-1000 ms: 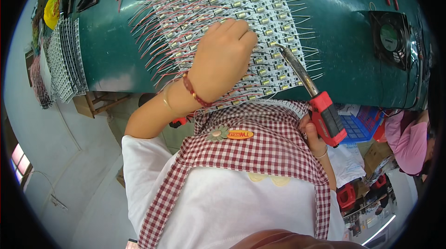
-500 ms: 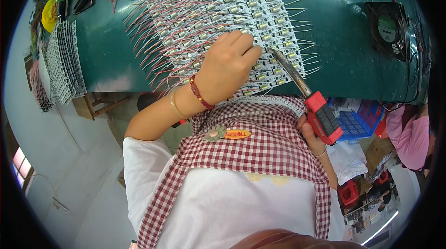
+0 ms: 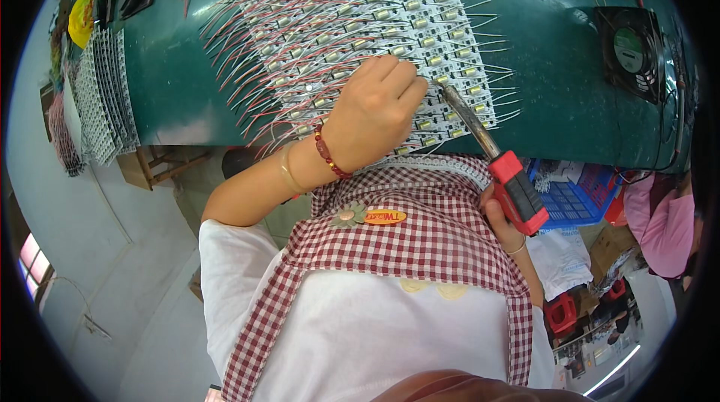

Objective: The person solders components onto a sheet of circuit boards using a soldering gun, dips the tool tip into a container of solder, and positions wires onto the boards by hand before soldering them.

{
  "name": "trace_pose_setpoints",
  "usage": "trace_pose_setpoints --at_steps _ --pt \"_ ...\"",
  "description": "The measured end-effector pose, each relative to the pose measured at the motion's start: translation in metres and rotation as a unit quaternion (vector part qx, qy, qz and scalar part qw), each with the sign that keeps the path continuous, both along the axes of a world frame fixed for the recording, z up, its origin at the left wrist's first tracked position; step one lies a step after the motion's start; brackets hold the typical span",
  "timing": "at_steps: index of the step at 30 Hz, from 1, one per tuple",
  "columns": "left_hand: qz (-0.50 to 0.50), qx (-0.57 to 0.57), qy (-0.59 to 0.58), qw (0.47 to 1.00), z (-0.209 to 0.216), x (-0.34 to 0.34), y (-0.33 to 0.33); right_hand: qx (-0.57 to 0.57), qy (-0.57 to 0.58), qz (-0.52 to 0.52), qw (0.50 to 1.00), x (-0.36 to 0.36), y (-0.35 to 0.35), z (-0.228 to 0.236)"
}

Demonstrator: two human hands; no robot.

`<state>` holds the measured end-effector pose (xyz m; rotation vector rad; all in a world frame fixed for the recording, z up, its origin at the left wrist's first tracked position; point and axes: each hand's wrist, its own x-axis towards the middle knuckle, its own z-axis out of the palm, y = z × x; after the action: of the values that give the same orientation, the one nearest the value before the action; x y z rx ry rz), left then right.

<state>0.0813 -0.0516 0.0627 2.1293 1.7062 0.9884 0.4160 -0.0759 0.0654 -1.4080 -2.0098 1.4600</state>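
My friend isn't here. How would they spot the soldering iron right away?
Start at the green table across the top, then the sheet of white circuit boards on it. The soldering iron slants down from the boards' right part to the person's right hand. Unlike the thin wires there, it has a chunky red-and-black handle and a metal barrel.

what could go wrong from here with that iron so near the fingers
Burn: the left hand is right beside the tip of the soldering iron held in the right hand, so a slip could touch skin, if it is hot.
Stray contact: the circuit boards lie close-packed; the tip might mark a neighbouring one.
Snag: loose wires fan out near the beaded bracelet and could catch on it.
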Motion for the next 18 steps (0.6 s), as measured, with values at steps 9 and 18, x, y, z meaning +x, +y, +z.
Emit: trace_pose_setpoints --at_steps 9,18 --pt "-0.002 -0.009 0.006 1.000 -0.001 0.001 -0.001 0.021 -0.011 0.014 1.000 0.007 -0.001 -0.004" --pt "-0.007 -0.015 0.015 1.000 0.002 0.000 0.001 0.013 -0.014 0.011 1.000 -0.002 0.001 -0.001"
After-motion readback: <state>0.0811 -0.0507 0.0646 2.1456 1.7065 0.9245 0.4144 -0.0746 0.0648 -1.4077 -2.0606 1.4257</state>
